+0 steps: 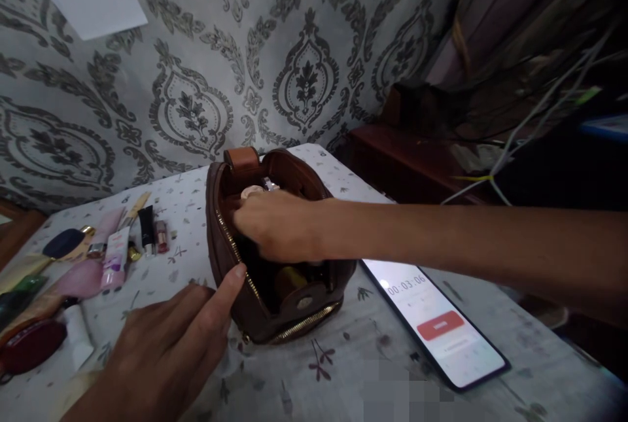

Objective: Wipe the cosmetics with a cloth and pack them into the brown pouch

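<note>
Bag point(289, 307) around right hand point(279, 222), touching left hand point(171, 343)

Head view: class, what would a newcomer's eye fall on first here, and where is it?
Probably the open brown bag mid-picture, with the right hand reaching into it and the left hand at its zipped edge. Next, the bright phone lying to the bag's right, its screen reading 00:03:06. Then the bold patterned wall behind.

Dim, ornate grey wall point(304, 75) behind a floral-covered table point(294, 383), dark-red furniture point(392, 155) alongside.
</note>
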Available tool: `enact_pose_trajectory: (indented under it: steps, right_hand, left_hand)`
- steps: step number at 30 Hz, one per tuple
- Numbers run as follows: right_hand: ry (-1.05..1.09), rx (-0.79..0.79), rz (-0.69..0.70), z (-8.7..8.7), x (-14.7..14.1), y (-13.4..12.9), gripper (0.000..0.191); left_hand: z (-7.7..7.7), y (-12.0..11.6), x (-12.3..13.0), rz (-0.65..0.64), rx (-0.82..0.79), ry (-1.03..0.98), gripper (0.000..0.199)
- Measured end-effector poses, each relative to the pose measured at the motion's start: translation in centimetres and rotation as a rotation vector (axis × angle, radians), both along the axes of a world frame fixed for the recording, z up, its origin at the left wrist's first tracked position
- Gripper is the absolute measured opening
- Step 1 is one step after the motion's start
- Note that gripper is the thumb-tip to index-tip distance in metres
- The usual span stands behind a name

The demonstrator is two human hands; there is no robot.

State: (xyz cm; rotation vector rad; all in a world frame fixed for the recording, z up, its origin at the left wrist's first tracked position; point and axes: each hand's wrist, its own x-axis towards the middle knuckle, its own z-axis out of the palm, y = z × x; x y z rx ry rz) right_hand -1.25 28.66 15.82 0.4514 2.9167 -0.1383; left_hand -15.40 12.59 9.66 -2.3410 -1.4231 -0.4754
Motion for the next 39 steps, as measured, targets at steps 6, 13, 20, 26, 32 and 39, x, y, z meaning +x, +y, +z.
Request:
enact_pose_trajectory:
  steps: [6,13,20,26,32,39]
  right_hand:
    - [-0.1,0.042,-0.016,2.4,4.3,0.3,0.024]
    - [-0.052,-0.042,0.02,2.1,4.9,1.0,0.02]
    - [-0.075,-0.044,-0.026,3.2,4.0,0.9,0.013]
    - [-0.126,0.03,0.04,1.8,2.5,0.2,0.014]
    - [-0.005,-0.082,0.154,1.2,1.7,-0.2,0.018]
    - [-0.04,-0.056,0.33,-2.4,0.2,-0.9,0.016]
  left_hand:
    - [-0.3,-0.2,-0.3,-0.023,-0.005,-0.029,0.059]
    - [-0.5,-0.2,-0.3,-0.021,-0.016,-0.041,0.06]
    - [-0.8,-0.1,-0.5,-0.023,-0.043,-0.054,0.058]
    - [-0.7,-0.3,-0.5,-0.005,-0.051,-0.046,0.057]
    - [-0.4,-0.4,-0.3,0.013,-0.053,-0.021,0.059]
    - [-0.2,-0.1,-0.1,-0.017,-0.038,-0.033,0.059]
